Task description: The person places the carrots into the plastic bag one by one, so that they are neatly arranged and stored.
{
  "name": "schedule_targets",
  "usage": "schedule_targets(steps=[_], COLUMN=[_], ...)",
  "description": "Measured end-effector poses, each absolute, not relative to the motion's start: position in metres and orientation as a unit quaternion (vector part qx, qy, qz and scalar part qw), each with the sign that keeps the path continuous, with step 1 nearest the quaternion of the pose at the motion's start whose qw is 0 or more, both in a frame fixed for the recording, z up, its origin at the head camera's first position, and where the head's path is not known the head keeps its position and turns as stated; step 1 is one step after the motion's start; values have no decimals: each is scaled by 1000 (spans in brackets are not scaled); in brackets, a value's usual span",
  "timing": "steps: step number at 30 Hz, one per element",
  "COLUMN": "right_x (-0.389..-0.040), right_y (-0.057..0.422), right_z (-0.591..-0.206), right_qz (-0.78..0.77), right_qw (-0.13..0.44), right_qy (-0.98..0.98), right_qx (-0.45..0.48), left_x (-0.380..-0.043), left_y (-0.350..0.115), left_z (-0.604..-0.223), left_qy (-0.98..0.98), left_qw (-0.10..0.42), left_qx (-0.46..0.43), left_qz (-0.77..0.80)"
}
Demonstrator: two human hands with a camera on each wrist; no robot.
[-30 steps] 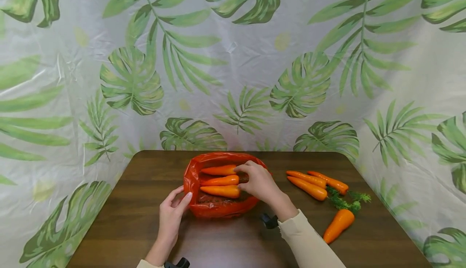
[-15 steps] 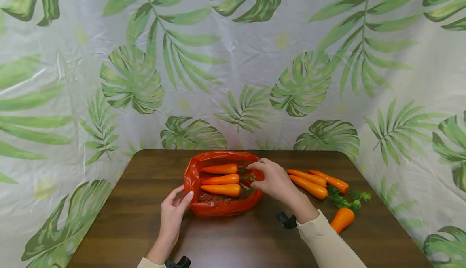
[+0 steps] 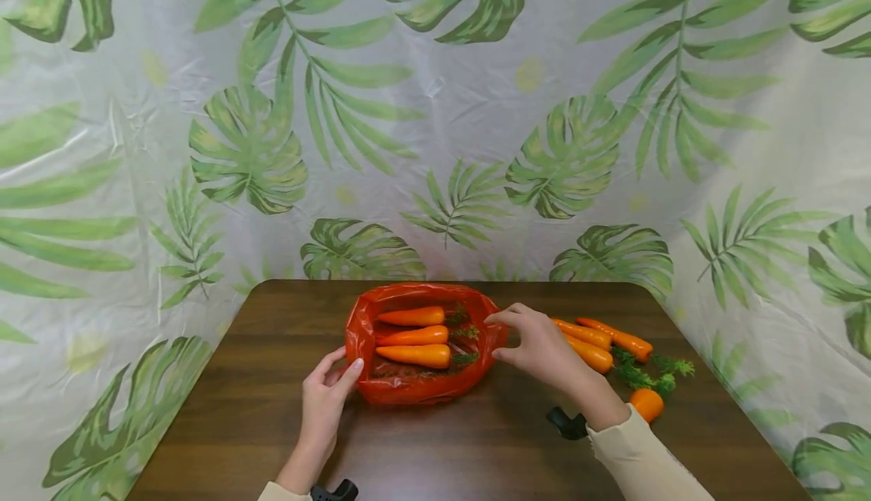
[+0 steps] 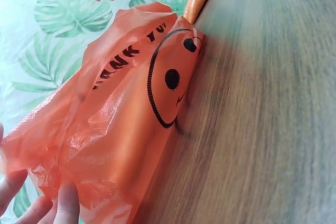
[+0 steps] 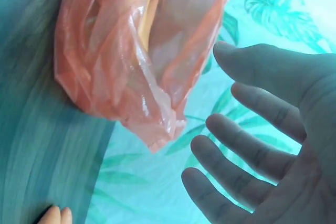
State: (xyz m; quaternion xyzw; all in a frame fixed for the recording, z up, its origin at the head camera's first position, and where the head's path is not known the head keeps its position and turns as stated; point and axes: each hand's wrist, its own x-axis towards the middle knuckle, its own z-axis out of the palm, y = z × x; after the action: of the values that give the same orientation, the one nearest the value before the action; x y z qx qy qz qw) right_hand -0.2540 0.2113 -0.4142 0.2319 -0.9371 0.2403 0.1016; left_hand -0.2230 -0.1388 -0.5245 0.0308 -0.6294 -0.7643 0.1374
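A red plastic bag [image 3: 423, 391] stands on the table with its mouth held wide. Its left rim is pinched by my left hand [image 3: 322, 404], thumb outside. Three orange carrots lie side by side within, among them the front carrot [image 3: 415, 355], green tops pointing right. Just past the bag's right rim, my right hand [image 3: 544, 346] hovers with spread, slightly bent fingers and nothing in them. The right wrist view shows a gap between this hand [image 5: 278, 140] and the bag [image 5: 131, 77]. Black print marks the bag [image 4: 126, 129] in the left wrist view.
On the right of the brown wooden table [image 3: 224, 425] lie more carrots: a back carrot [image 3: 618, 339], two beside it partly behind my right hand, and a near carrot [image 3: 646, 404] partly covered by my sleeve. Green carrot tops [image 3: 653, 372] lie among them. A leaf-patterned sheet [image 3: 435, 108] hangs behind.
My right hand has let go of the carrots in the bag and moved right, out over the rim, uncovering their green tops. My left hand keeps its hold on the bag.
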Motion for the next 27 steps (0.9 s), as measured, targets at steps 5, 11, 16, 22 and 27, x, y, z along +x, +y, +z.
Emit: schedule_targets(steps=[5, 11, 16, 22, 27], right_x=[-253, -246, -238, -229, -225], right_y=[223, 240, 256, 280, 299], right_z=[-419, -420, -419, -421, -427], right_qz=[245, 236, 232, 201, 182], right_qw=[98, 102, 92, 85, 88], right_qy=[-936, -940, -944, -953, -956], right_qx=[231, 224, 216, 209, 213], left_x=[-223, -223, -224, -224, -224], left_y=[-138, -139, -140, -140, -142], left_z=[-525, -524, -524, -525, -525], left_qy=[-625, -623, -624, -624, -626], left_qw=[146, 147, 144, 142, 136], left_qx=[29, 24, 24, 24, 24], left_qz=[-766, -768, -768, -768, -768])
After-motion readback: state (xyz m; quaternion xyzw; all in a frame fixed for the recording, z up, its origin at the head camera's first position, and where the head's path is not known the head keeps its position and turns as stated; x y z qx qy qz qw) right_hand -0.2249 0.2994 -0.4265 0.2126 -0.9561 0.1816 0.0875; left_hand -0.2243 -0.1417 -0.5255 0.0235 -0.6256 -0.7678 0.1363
